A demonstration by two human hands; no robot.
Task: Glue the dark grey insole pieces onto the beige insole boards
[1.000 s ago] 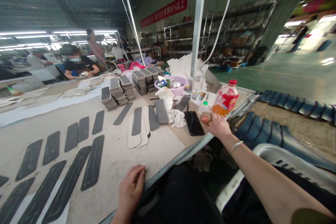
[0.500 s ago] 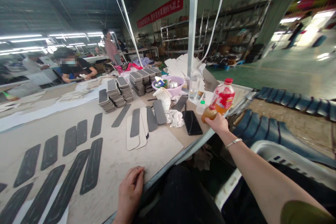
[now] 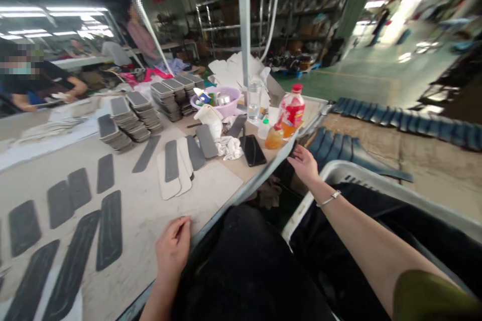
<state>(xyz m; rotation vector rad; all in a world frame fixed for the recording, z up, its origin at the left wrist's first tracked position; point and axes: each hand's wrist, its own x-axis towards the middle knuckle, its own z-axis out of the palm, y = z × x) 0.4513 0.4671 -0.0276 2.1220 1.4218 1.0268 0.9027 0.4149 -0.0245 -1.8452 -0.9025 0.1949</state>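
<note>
My left hand (image 3: 173,245) rests on the near edge of the pale worktable (image 3: 211,191), its fingers curled together and nothing showing in them. Over at the table's right edge, my right hand (image 3: 304,164) has its fingertips pinched at a small dark thing that I cannot make out. Just beyond it stands a small squeeze bottle (image 3: 274,138) of amber liquid, in front of a larger red-labelled drink bottle (image 3: 293,110). A black phone (image 3: 253,150) lies to the left of these bottles. Dark grey rounded strips (image 3: 110,230) are spread across the table's left side, some with glossy streaks.
Stacks of grey-topped pieces (image 3: 121,120) stand towards the back, beside a purple basin (image 3: 230,105). A glass (image 3: 254,103) stands near the metal post (image 3: 244,25). At right are a white plastic chair (image 3: 339,168) and blue curved pieces (image 3: 339,145). A co-worker (image 3: 45,80) sits opposite.
My right hand has let go of the amber squeeze bottle, which now stands on the table, and has drawn back to the edge. The view has turned right; my left hand stays resting.
</note>
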